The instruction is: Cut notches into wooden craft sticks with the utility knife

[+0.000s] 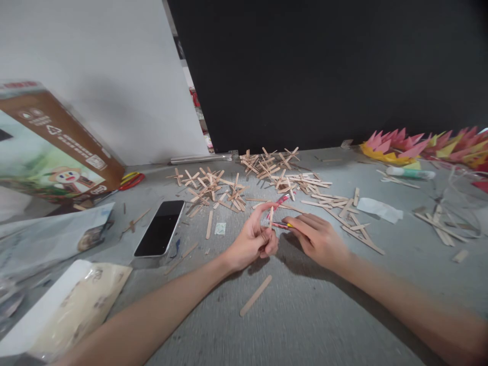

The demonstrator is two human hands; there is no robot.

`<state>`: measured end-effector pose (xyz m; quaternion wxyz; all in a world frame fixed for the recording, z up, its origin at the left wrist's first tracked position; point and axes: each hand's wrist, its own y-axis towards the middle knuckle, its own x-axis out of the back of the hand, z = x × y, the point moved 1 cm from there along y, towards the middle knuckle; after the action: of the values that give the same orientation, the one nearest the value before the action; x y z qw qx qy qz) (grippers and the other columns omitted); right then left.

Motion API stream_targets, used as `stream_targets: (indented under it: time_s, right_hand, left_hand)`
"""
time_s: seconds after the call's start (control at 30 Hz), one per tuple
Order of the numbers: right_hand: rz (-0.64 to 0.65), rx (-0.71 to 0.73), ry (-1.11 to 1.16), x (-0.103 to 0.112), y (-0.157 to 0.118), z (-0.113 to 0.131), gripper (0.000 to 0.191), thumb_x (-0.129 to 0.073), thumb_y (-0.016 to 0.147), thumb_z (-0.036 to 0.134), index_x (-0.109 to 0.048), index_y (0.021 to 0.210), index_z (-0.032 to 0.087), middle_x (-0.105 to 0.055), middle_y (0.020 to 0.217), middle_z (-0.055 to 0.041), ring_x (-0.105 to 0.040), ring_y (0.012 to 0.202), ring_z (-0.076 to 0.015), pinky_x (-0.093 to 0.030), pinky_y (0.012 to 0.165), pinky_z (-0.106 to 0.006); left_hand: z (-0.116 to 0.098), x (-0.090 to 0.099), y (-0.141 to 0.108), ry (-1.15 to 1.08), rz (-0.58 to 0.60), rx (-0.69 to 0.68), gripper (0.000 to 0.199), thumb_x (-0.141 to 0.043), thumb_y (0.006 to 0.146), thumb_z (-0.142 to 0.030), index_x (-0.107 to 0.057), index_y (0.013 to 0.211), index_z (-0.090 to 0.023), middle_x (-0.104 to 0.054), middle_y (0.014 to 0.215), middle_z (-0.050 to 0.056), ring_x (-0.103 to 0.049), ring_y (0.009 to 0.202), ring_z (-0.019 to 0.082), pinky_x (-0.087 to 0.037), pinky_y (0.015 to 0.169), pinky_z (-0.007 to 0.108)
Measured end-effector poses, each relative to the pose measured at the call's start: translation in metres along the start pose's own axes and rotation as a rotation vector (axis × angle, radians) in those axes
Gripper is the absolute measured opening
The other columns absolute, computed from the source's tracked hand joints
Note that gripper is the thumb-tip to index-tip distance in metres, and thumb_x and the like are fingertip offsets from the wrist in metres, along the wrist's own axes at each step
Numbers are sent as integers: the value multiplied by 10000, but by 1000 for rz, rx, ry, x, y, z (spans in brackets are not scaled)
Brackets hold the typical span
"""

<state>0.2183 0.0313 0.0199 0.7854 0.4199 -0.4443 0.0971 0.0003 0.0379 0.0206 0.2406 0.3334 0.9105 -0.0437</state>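
Right of the smartphone (160, 229), the left hand (256, 238) is pinching a craft stick (271, 216); the right hand (320, 238) is gripping a slim tool (282, 225). Crossed sticks (206, 193) are lying apparently finished; loose sticks (363, 239) are remaining.

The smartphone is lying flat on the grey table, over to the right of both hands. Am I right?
Not quite: the side is wrong. The head view shows the smartphone to the left of both the left hand and the right hand. It does lie flat on the grey table.
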Motion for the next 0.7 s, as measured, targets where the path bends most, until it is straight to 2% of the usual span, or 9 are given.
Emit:
stream_targets:
  time_s: [0.17,0.33,0.43,0.5,0.57,0.7]
  right_hand:
    - [7,33,-26,-1,-1,-1,282,-466,1048,102,-600,1281,188,-721,957,-80,-629,848,-228,-502,786,-374]
    - [2,17,-21,-3,0,-3,288,-472,1044,100,-610,1284,182,-721,962,-83,-637,865,-232,-505,795,-372]
    - [-1,15,-28,-4,1,-3,271,-481,1046,113,-623,1270,170,-720,950,-86,-637,851,-233,-503,776,-368]
    - [-3,19,-41,-4,2,-3,253,-489,1049,128,-634,1252,166,-721,940,-88,-638,840,-235,-499,761,-368]
    - [-6,21,-50,-4,3,-2,244,-493,1053,139,-638,1247,167,-721,935,-89,-642,838,-236,-499,757,-366]
    - [-21,16,-69,-4,4,-1,224,-491,1060,151,-632,1232,173,-711,904,-79,-634,811,-228,-498,739,-356]
  left_hand:
    - [1,4,-1,114,36,1,664,-629,1028,-411,-273,1562,-241,-521,567,-94,-399,465,82,-300,533,229]
    - [1,2,1,-24,-7,31,687,-662,992,-342,-292,1560,-228,-502,539,-99,-359,455,88,-288,548,239]
    - [-2,1,2,-106,-32,73,545,-648,962,-302,-436,1451,-192,-493,514,-86,-375,452,99,-315,563,245]
    - [-4,0,3,-114,-46,101,395,-582,993,-314,-503,1359,-190,-485,494,-78,-366,432,103,-317,548,241]
    - [-3,-1,4,-101,-71,110,295,-529,1033,-348,-534,1286,-198,-457,465,-84,-316,401,98,-289,510,228]
    - [1,0,7,-123,-84,102,231,-532,1051,-386,-553,1194,-206,-415,444,-99,-247,373,87,-239,459,209]
